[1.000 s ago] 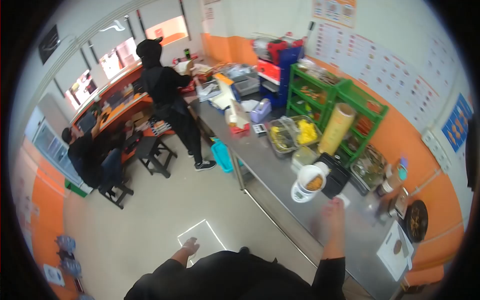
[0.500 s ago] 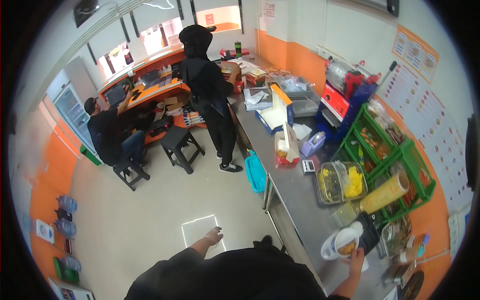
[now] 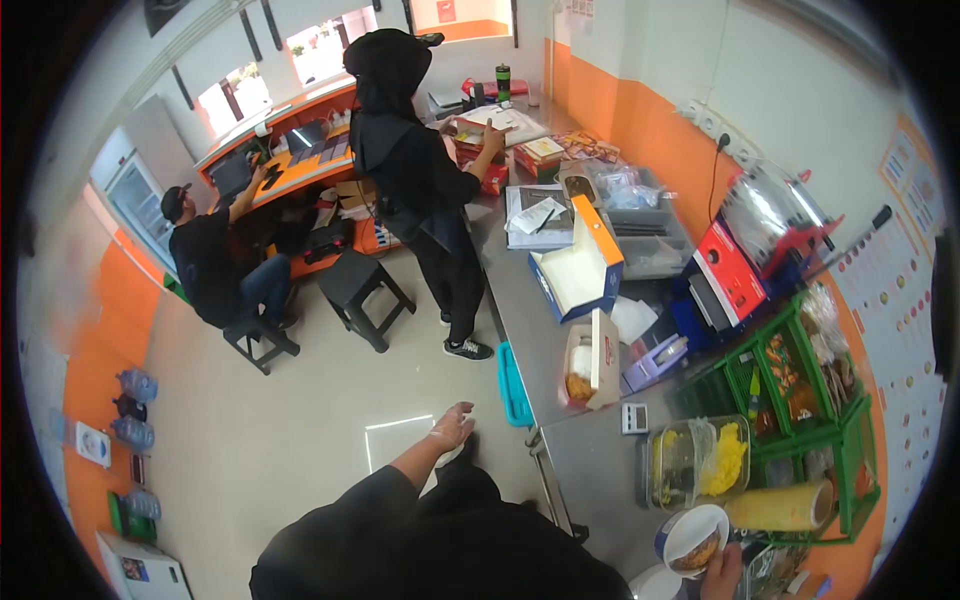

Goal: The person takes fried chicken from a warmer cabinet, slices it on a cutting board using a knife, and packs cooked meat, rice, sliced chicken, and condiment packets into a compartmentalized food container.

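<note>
My right hand is closed on the lower rim of a white paper bowl that has blue on its outside. The bowl is tilted, with browned food inside. It is lifted beside the plastic container of yellow food and darker pieces, and a roll of clear wrap is close by on the right. Partly cut off below the bowl is a white round item. Over the floor, away from the counter, my left hand is held out with its fingers extended and nothing in it.
An open carton with food, a blue-orange box, a tape dispenser and a small timer stand along the metal counter. Green crates line the wall. One person stands at the counter; another sits near a black stool.
The bowl has been raised off a white appliance on the counter by my right hand. My left hand has shifted up and right. The camera view has moved forward along the counter.
</note>
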Demonstrator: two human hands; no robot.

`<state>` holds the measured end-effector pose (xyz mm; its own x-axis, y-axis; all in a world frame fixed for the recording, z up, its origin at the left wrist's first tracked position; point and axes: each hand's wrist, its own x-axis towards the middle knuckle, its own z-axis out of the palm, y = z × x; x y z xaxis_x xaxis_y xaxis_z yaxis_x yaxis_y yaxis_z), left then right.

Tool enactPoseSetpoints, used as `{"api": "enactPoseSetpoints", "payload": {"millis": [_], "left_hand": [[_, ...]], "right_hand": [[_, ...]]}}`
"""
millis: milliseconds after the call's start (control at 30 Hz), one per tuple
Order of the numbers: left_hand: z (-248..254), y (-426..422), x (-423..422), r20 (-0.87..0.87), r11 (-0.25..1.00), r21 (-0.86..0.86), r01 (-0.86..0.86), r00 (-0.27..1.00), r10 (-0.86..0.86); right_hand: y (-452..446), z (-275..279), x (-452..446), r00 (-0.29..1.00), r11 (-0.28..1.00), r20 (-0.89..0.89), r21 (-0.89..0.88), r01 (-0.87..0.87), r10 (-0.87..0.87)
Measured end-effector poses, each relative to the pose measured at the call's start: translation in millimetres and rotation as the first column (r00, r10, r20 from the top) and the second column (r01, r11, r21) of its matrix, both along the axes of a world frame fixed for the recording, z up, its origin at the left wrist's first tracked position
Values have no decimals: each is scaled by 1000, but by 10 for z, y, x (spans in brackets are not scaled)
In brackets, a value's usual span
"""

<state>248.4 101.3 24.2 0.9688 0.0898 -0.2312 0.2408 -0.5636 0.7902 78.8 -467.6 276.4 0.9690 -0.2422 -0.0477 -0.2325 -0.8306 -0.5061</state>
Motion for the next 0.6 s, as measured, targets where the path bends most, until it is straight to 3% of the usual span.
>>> {"api": "enactPoseSetpoints", "payload": {"millis": [33, 100, 167, 200, 267, 333, 400, 500, 567, 600], "left_hand": [[58, 14, 235, 41, 999, -38, 2, 999, -1], [11, 82, 722, 73, 997, -51, 51, 996, -47], [67, 131, 1269, 122, 990, -106, 92, 989, -79], [119, 181, 1530, 120, 989, -104, 102, 989, -89], [340, 276, 1962, 257, 969, -65, 239, 942, -216], [522, 452, 2383, 269, 954, -93, 284, 930, -250], [515, 653, 2699, 282, 933, -154, 324, 920, -273], [533, 1001, 3025, 210, 934, -245, 260, 955, -211], [367, 1254, 3137, 172, 951, -196, 239, 963, -206], [280, 1384, 3156, 162, 969, -142, 202, 970, -179]], "right_hand": [[232, 137, 315, 1000, 1000, -1, -2, 4, -4], [615, 302, 840, 973, 985, -231, 162, 56, -18], [1021, -36, 1446, 990, 891, 75, 433, -140, 119], [1301, -8, 1711, 993, 865, 45, 488, -114, 105], [1862, -146, 2304, 973, 865, 145, 447, -228, 182], [2430, -264, 2873, 990, 772, 50, 621, -134, 131], [2868, -331, 3457, 980, 757, 10, 634, -158, 197], [3449, -448, 4318, 979, 853, 64, 481, -201, 195], [3873, -288, 4882, 996, 885, 21, 457, -90, 91], [3978, -473, 5170, 991, 927, 106, 357, -115, 82]]}}
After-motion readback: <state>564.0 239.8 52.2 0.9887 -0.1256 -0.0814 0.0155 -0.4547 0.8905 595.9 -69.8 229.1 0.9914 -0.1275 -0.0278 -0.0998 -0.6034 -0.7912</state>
